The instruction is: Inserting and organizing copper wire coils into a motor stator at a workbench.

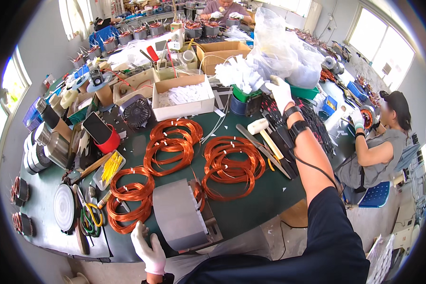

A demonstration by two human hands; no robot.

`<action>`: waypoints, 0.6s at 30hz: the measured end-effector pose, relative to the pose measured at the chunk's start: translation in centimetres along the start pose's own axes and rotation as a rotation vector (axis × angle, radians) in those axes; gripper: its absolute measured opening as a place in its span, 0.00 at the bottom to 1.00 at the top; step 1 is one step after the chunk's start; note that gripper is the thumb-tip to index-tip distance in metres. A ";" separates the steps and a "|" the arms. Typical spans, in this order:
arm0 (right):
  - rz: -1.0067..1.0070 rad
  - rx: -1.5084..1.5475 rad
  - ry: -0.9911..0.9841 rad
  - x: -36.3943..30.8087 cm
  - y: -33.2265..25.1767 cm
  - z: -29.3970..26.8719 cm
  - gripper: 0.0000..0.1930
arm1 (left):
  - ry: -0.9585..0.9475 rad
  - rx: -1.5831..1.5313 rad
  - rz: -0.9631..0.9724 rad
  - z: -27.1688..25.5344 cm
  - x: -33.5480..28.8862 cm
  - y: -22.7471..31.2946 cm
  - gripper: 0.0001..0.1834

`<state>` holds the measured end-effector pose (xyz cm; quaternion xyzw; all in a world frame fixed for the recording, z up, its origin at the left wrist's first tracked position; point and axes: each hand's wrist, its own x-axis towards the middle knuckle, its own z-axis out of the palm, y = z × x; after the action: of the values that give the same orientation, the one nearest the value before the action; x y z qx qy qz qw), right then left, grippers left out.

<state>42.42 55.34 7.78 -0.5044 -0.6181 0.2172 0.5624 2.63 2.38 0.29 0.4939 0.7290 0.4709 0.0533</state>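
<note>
Dark-sleeved right arm [333,222] lies nearest the lens, stretched forward over a dark-green tabletop [244,213]. Grey metal cylinder [177,213] on its side at the near edge, copper-wound open end facing right. Round orange-copper wire coils [128,210] lie just left of it; more sit beyond. Farther off, a fanned bunch of white paper-like strips [236,73] stands over a small green plastic bin [243,94]; strips splay several ways, no single long axis. White-gloved right hand [281,94] is much nearer: bunch just left of its fingertips, fingers slightly bent, contact or grip cannot be told. White-gloved left hand [149,250] beside cylinder and coil, fingers loosely parted, holding nothing visible.
</note>
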 end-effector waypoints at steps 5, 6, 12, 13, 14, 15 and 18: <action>-0.040 -0.359 0.124 -0.9 -1.9 -0.1 0.10 | 0.009 0.033 -0.002 -0.5 -0.2 -0.2 0.32; -0.046 -0.359 0.195 -1.2 -1.8 -1.9 0.09 | 0.001 0.026 0.007 -0.3 -0.1 0.1 0.32; -0.029 0.134 0.038 -12.9 -13.0 -3.2 0.01 | 0.025 0.002 0.018 -0.6 -0.2 -0.1 0.32; 0.016 0.282 -0.094 -16.8 -17.1 -2.7 0.01 | 0.038 0.008 0.018 -0.7 -0.2 0.0 0.32; -0.017 0.385 -0.209 -19.8 -17.7 -2.2 0.01 | 0.026 0.022 0.045 -0.8 0.1 0.4 0.33; -0.157 0.320 -0.259 -23.2 -19.9 -1.9 0.02 | 0.014 0.034 0.070 -0.9 0.5 0.7 0.33; -0.229 0.364 -0.487 -30.9 -24.3 -2.1 0.04 | 0.032 0.024 0.195 -2.9 1.9 3.1 0.36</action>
<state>30.75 18.27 13.94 -0.2558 -0.7382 0.3738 0.4998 2.15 2.21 4.89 0.5557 0.6837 0.4729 -0.0105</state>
